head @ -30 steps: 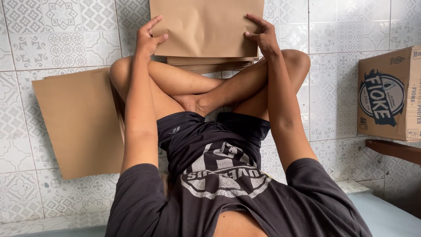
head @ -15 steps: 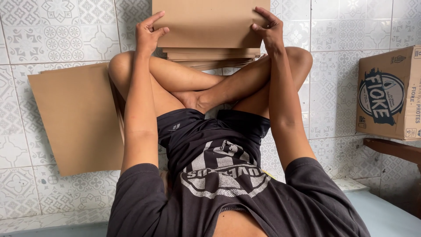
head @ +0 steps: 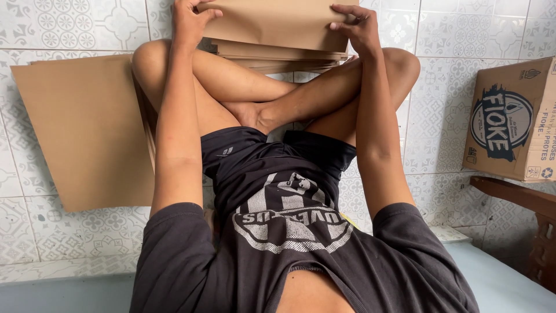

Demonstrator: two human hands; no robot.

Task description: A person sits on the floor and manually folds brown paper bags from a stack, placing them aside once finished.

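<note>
I sit cross-legged on a patterned tile floor. Both arms reach forward to a brown cardboard sheet (head: 278, 23) at the top of the view. My left hand (head: 188, 20) grips its left edge and my right hand (head: 356, 26) grips its right edge, lifting the near side slightly. Under it lies a stack of similar brown sheets (head: 278, 57), resting just beyond my crossed shins. The far part of the sheet is cut off by the frame.
A second pile of large brown cardboard sheets (head: 81, 127) lies on the floor by my left knee. A printed cardboard box (head: 512, 122) stands at the right, above a dark wooden furniture piece (head: 521, 203). Patterned white tiles (head: 75, 29) cover the floor.
The view has tilted, so the held sheet and both hands sit higher in the frame. The sheet's near edge has tilted up off the stack a little.
</note>
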